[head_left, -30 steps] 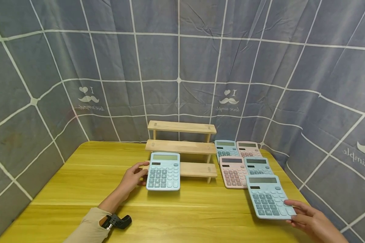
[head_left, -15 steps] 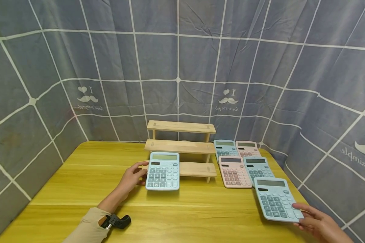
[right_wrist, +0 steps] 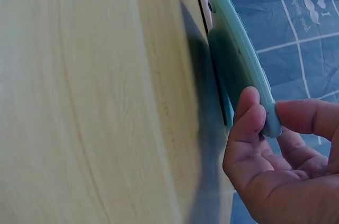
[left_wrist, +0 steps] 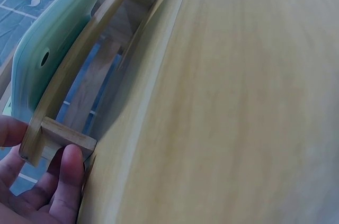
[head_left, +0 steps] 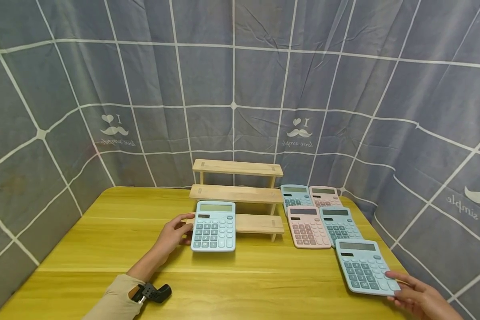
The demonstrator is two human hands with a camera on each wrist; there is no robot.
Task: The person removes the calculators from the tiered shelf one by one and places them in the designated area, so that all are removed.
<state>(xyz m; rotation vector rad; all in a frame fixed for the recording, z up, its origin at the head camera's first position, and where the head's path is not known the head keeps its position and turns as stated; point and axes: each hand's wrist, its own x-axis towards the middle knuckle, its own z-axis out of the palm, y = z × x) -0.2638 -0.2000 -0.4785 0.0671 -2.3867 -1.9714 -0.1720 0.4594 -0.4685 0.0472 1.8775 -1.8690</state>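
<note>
A three-tier wooden display stand (head_left: 260, 223) stands at the back of the table. One light blue calculator (head_left: 214, 226) leans on its lowest step, face toward me. My left hand (head_left: 172, 234) holds the left end of that step, beside the calculator; in the left wrist view its fingers (left_wrist: 70, 168) lie around the plank's end and leg. My right hand (head_left: 420, 295) pinches another light blue calculator (head_left: 366, 266) by its lower right corner, thumb on the keys' side, fingers behind. The right wrist view shows this calculator (right_wrist: 241, 54) tilted, raised off the table at the held end.
Right of the stand lie more calculators: a pink one (head_left: 308, 227), a blue one (head_left: 340, 224), and behind them a blue one (head_left: 296, 195) and a pink one (head_left: 325, 197). A grey checked curtain (head_left: 208, 75) surrounds the yellow wooden table (head_left: 240, 284).
My right hand has moved right and slightly toward me with its calculator, uncovering more of the blue calculator behind it. My left hand has stayed at the stand.
</note>
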